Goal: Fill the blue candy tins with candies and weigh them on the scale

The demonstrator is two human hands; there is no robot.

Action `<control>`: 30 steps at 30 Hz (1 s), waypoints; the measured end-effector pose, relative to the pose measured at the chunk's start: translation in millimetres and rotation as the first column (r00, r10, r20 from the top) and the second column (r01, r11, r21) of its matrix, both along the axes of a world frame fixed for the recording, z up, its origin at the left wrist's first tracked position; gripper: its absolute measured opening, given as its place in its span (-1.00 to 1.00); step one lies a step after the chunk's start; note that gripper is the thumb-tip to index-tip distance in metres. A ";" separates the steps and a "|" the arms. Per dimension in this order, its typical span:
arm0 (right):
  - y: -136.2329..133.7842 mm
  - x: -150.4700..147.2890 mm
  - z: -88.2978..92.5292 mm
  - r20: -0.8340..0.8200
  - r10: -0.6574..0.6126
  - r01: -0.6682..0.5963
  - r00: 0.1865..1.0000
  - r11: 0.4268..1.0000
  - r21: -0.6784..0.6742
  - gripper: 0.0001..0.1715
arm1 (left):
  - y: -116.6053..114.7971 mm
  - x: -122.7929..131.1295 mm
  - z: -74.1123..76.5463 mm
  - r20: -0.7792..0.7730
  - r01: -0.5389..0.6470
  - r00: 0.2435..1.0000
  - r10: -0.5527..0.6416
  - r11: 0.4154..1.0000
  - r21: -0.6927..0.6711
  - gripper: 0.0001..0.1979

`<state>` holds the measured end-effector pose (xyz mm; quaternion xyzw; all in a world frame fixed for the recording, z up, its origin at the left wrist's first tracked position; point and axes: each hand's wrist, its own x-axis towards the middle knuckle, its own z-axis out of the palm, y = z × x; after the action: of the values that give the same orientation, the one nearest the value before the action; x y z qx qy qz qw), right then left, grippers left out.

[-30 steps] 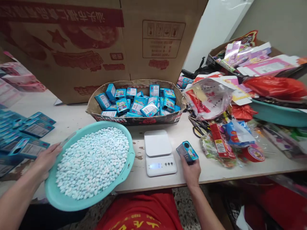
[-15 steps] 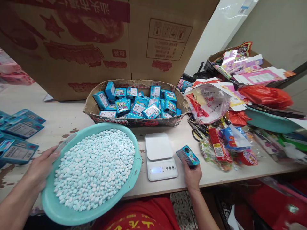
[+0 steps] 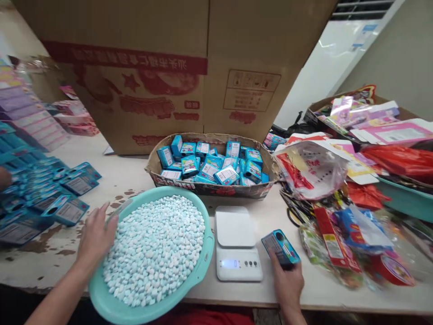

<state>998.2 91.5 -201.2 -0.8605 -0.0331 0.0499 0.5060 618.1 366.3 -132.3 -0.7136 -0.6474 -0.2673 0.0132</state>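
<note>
My left hand (image 3: 98,234) rests at the left rim of a teal basin (image 3: 210,253), fingers apart and holding nothing. Small pale blue and white candies (image 3: 155,248) fill much of the basin. A greyish handle-like piece (image 3: 126,205) lies along the rim just beyond my fingers; most of it is hidden. In my right hand (image 3: 287,280) is a small blue candy box (image 3: 281,247) with a dark round opening on its upper side. Between basin and box sits a white digital scale (image 3: 237,228), its display lit and its plate bare.
Behind the scale, a torn carton tray (image 3: 216,191) holds several blue boxes, with a large cardboard carton (image 3: 169,90) standing behind. Stacked blue boxes (image 3: 72,210) fill the left, near another person's hand (image 3: 4,178). Wrappers, scissors (image 3: 293,216) and bags clutter the right.
My left hand has loosened from the greyish piece at the rim, and its fingers are now spread. My right hand still holds the box. The view has turned left, showing more stacked boxes.
</note>
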 end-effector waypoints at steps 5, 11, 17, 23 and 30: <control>-0.9 -2.8 3.1 0.019 -0.001 -0.003 1.000 0.974 0.228 0.18 | -28.3 70.6 6.1 -0.040 0.541 0.825 -0.564 0.808 -0.235 -0.44; 7.3 5.7 22.8 -0.018 0.076 -0.073 0.997 0.986 0.148 -0.10 | -38.2 116.0 1.7 -0.057 0.600 0.726 -0.685 0.672 -0.433 -0.51; 8.0 -0.4 70.5 0.074 0.110 -0.114 0.991 0.992 0.049 -0.21 | -43.0 108.1 11.1 -0.008 0.556 0.790 -0.613 0.722 -0.411 -0.74; 21.6 -48.3 110.1 0.278 0.454 -0.506 0.847 0.848 0.157 -0.47 | -36.5 102.7 17.6 0.615 0.451 0.781 -0.104 0.776 -0.441 -0.75; 70.1 -90.8 129.5 0.433 0.732 -0.847 0.526 0.496 0.190 -0.66 | -39.9 99.8 44.3 0.766 0.590 -0.077 0.638 0.649 -0.481 -0.81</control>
<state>907.4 161.6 -71.7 -0.6278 -0.5122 0.1424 0.5686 717.8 326.3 -88.0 -0.1768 -0.4839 -0.3953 -0.7605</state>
